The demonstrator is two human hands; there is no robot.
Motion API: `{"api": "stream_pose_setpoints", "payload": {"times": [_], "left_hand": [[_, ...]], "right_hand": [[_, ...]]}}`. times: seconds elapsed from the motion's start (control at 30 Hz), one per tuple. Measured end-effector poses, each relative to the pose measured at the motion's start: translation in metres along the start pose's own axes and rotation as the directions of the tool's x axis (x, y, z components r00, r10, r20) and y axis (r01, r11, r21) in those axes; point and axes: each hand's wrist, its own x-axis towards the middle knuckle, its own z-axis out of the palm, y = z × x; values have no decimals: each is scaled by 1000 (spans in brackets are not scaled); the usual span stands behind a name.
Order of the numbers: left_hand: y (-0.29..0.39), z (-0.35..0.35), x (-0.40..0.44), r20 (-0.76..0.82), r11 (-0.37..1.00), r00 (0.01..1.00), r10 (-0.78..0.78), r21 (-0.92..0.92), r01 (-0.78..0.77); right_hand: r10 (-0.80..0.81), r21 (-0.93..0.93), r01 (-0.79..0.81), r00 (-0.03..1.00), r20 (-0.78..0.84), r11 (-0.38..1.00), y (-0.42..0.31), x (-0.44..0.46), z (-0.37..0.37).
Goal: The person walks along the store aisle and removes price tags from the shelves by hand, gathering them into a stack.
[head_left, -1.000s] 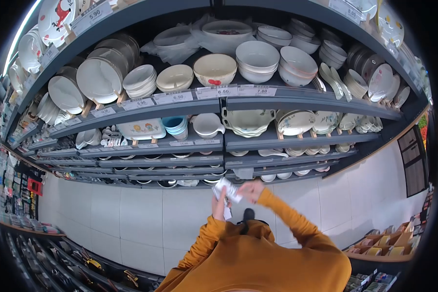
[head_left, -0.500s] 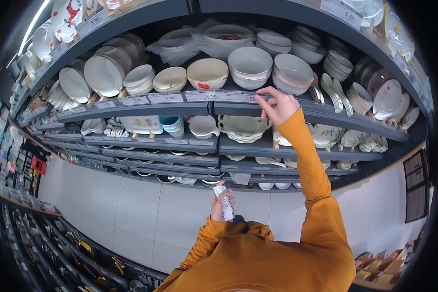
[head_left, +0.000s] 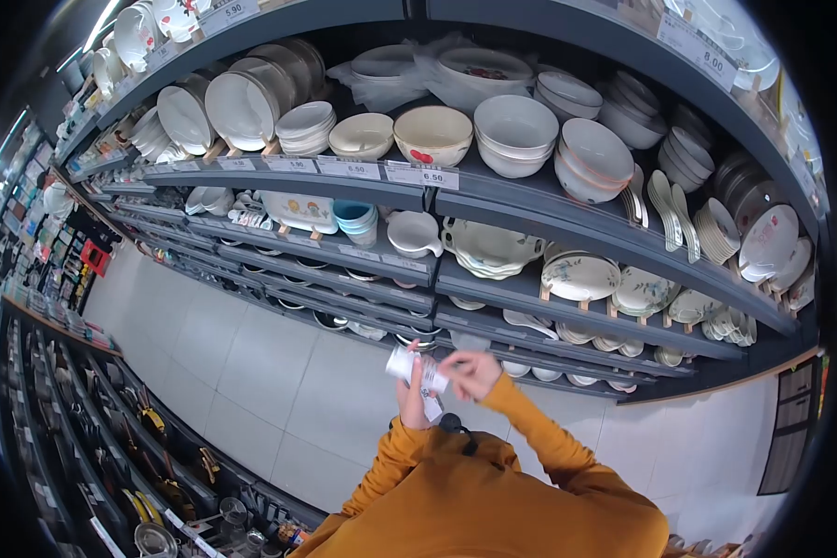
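In front of my chest, my left hand is closed round several white price labels, which stick out above and below its fingers. Close beside it, my right hand pinches the end of a white price label lying across the left fingers. Motion blurs the print, and the overlap hides where one label ends and another begins. Beyond both hands runs the shelf rail, with a 6.50 price label on it and a bare stretch to its right.
White bowls, a cream bowl with a red motif and upright plates stand on the upper shelf. Lower shelves hold a scalloped dish and blue cups. Behind me to the left are racks of utensils; grey floor tiles lie between.
My right hand has left the shelf rail and come down to my left hand. The label that was by its fingers is gone from the rail. The view has turned slightly.
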Motion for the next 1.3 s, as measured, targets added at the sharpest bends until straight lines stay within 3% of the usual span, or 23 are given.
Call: {"api": "stream_pose_setpoints", "payload": {"times": [0.07, 0.13, 0.2, 0.23, 0.33, 0.4, 0.47, 0.57, 0.73, 0.8, 0.87, 0.93, 1.0, 1.07, 1.2, 1.23, 1.27, 1.3], "left_hand": [[-17, -13, 5, -4, 997, 997, 73, 4, -73], [-19, -21, 3, -16, 997, 997, 72, 37, -72], [-30, -30, 5, -9, 1000, 1000, 24, -3, -24], [-29, -25, -1, -13, 1000, 1000, 0, 3, 0], [-38, -31, -8, -3, 990, 990, -142, -20, 142], [-42, -36, -16, 25, 956, 963, -269, -111, 270], [-37, -36, -23, 84, 884, 918, -387, -251, 395], [-39, -40, -26, 133, 887, 917, -377, -232, 398], [-24, -43, -18, 75, 930, 961, -267, -241, 278], [-16, -44, -11, 29, 956, 984, -176, -234, 178], [-7, -40, -2, -7, 971, 994, -113, -213, 109], [-1, -39, 10, -31, 980, 997, -72, -188, 65], [-7, -58, 30, -44, 986, 989, -140, -93, 136], [10, -49, 31, -71, 998, 996, -61, -38, 59], [16, -86, 53, 79, 992, 993, -93, -80, 99], [17, -94, 61, 86, 992, 990, -108, -60, 113], [20, -105, 68, 94, 991, 988, -121, -38, 125], [30, -112, 75, 97, 985, 981, -167, -16, 169]], "right_hand": [[44, -132, -25, 989, 143, 991, 4, -4, -5], [-65, -188, 58, 997, -29, 981, -41, -5, -15], [-348, -269, 293, 918, -190, 918, -97, 5, -31], [-424, -340, 328, 867, -262, 881, -122, 11, -40], [-643, -608, 366, 691, -330, 705, -189, 33, -55], [-604, -682, 265, 730, -321, 682, -200, 59, -63], [-552, -663, 247, 779, -298, 707, -204, 79, -62], [-566, -570, 322, 760, -321, 756, -206, 90, -57], [-680, -388, 558, 598, -425, 733, -198, 68, -46], [-550, -253, 492, 694, -465, 833, -172, 50, -37], [-383, -77, 378, 877, -290, 923, -115, 40, -24], [-219, -85, 208, 964, -152, 974, -37, 42, -3], [-34, 4, 35, 992, -125, 999, 13, 35, 26], [38, 16, -37, 998, -41, 999, 39, 35, 42], [-32, -123, 38, 998, 54, 992, 30, 66, 35], [16, -184, -11, 1000, 24, 983, 13, 73, 38], [-60, -347, 22, 993, -99, 938, 13, 91, 34], [-105, -294, 24, 960, -261, 956, 1, 107, 33]]}}
